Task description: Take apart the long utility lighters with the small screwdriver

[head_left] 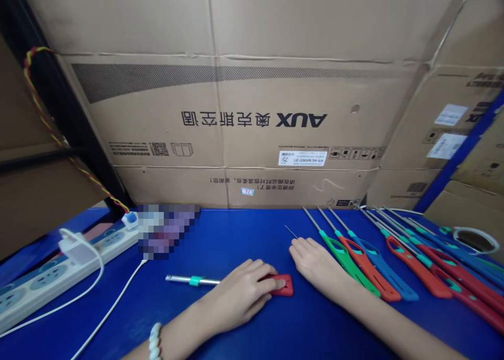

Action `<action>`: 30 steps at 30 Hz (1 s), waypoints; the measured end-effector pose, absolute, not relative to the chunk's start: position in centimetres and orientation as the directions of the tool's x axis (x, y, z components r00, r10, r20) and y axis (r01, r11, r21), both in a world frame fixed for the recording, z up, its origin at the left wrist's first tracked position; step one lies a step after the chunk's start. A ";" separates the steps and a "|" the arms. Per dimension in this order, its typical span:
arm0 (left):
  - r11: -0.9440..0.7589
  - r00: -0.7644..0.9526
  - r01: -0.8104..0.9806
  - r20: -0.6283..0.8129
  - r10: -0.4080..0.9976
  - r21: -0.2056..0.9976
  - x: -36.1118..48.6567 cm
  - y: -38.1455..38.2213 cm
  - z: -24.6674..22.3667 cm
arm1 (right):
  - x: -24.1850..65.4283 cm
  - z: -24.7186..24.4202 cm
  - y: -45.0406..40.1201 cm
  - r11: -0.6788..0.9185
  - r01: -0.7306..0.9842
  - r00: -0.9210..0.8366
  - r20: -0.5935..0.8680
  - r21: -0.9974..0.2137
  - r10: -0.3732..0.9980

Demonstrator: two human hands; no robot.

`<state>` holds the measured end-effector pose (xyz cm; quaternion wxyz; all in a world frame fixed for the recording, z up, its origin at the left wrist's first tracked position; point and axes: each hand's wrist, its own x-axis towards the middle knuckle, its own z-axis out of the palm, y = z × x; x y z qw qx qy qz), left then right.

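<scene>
Faces an upright cardboard sheet [252,92] across a blue table [236,234], with a white power strip [49,279] at left, coloured lighters [366,282] rowed at right and a cardboard box [457,205] beyond, contents unclear. Presses curled fingers of the left hand [252,286] around a red lighter [288,289] lying mid-table; pinches a thin metal rod [291,231] in the right hand [315,258], nearby but apart.

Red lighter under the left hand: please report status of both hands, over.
Left hand gripping red lighter. Right hand pinching thin rod. Nearest on its right, green lighter.
</scene>
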<state>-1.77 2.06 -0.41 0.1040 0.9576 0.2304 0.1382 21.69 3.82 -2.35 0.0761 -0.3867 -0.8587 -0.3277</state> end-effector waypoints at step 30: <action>-0.825 0.792 0.481 0.257 0.554 0.295 -3.0 3.6 0.6 | 19.8 0.6 0.3 0.634 0.763 -0.600 0.225 -0.125 0.768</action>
